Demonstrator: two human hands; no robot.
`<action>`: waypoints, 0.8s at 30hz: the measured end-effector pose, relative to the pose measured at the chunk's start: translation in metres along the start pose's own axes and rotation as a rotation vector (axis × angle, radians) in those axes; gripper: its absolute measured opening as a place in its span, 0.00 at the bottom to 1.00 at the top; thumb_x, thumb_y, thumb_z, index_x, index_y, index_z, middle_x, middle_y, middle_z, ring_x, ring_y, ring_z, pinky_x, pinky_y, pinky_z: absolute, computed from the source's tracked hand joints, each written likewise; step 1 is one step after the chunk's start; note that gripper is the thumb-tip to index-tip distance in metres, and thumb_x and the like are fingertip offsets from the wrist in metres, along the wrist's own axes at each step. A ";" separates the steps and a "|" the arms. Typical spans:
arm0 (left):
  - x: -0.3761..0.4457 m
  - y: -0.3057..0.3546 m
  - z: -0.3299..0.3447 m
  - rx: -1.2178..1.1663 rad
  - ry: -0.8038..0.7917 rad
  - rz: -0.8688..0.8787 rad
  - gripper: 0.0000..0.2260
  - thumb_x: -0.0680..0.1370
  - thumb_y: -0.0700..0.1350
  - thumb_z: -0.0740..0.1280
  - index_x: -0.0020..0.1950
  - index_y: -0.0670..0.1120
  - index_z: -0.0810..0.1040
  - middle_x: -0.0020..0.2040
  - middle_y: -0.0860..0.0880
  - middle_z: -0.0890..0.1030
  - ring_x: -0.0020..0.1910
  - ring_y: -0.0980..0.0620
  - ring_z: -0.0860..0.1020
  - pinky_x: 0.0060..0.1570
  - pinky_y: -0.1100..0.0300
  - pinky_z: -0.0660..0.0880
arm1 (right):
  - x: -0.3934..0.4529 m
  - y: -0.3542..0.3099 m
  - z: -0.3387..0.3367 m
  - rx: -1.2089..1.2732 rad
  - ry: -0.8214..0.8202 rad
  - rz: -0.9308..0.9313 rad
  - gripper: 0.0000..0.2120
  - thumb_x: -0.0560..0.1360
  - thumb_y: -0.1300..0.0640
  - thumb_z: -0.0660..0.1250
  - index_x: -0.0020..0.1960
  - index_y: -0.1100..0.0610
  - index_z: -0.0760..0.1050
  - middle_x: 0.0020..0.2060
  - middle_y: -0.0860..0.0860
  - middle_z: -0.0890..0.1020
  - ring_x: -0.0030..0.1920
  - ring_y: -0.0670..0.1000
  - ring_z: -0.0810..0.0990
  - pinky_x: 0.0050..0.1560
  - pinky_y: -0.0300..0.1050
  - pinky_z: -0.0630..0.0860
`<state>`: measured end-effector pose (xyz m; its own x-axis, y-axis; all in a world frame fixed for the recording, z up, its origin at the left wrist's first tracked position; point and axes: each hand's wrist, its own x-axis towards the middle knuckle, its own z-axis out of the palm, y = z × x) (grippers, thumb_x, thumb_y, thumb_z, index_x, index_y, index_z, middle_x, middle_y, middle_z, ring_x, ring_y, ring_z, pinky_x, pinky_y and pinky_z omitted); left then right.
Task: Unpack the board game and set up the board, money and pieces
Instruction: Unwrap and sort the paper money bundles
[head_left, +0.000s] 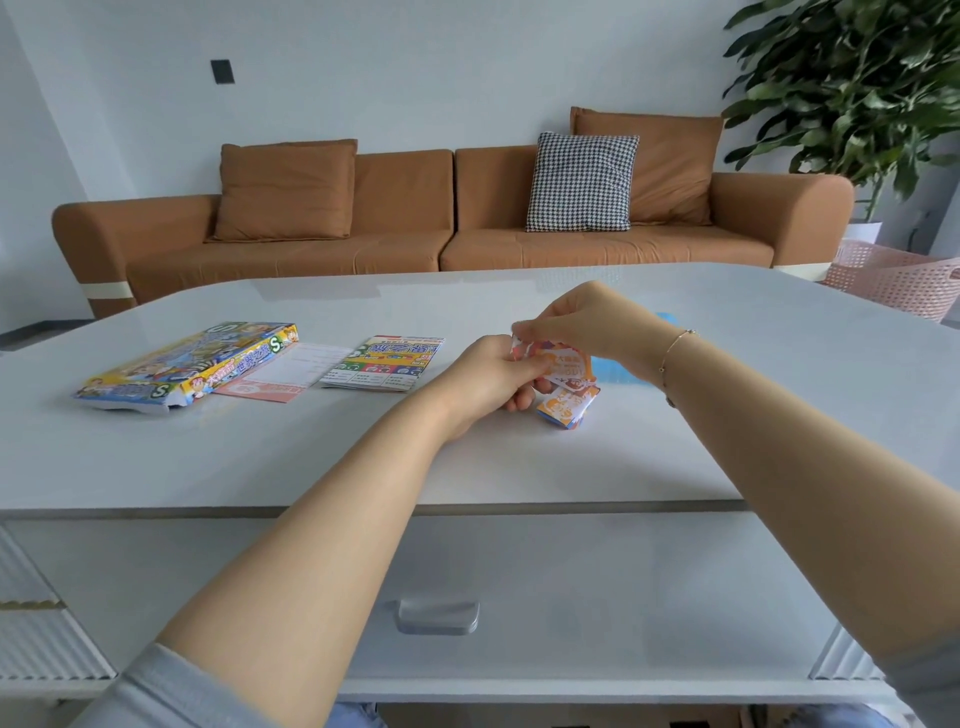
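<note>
Together, both hands (540, 358) pinch an orange-printed card packet (566, 382); the game box (187, 366) shows "S".

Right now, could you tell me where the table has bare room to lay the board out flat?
The widest bare patch is the near strip of the table, between its front edge and the game box, on both sides of the forearms. The far edge toward the sofa is bare too. The middle row is crowded: box, pink sheet, folded board, both hands holding cards.

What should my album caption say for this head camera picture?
Both hands hold a small card packet above the table, game box nearby.
</note>
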<state>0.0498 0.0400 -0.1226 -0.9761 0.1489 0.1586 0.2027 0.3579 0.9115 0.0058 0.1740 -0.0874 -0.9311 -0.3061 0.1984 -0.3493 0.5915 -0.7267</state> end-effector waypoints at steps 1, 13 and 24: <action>0.000 0.000 0.000 0.000 -0.002 0.000 0.09 0.81 0.40 0.60 0.41 0.46 0.73 0.34 0.48 0.77 0.23 0.59 0.69 0.25 0.69 0.66 | 0.000 0.000 0.001 -0.006 0.000 -0.004 0.12 0.72 0.50 0.72 0.44 0.60 0.83 0.36 0.54 0.81 0.36 0.49 0.75 0.40 0.41 0.73; 0.002 -0.002 0.001 0.011 -0.002 0.007 0.08 0.80 0.39 0.60 0.42 0.45 0.74 0.36 0.45 0.77 0.22 0.60 0.69 0.24 0.69 0.66 | 0.001 0.001 -0.002 -0.012 -0.027 -0.029 0.06 0.73 0.57 0.70 0.44 0.59 0.83 0.39 0.54 0.82 0.39 0.50 0.77 0.44 0.43 0.75; 0.003 -0.002 0.000 -0.006 -0.006 0.017 0.09 0.80 0.39 0.60 0.41 0.45 0.74 0.34 0.49 0.77 0.22 0.59 0.69 0.25 0.68 0.66 | 0.001 0.000 -0.003 0.011 0.001 -0.028 0.06 0.73 0.59 0.69 0.46 0.60 0.83 0.40 0.56 0.83 0.39 0.50 0.77 0.42 0.44 0.75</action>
<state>0.0466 0.0400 -0.1244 -0.9719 0.1608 0.1721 0.2192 0.3495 0.9109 0.0046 0.1763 -0.0854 -0.9211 -0.3217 0.2193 -0.3740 0.5742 -0.7283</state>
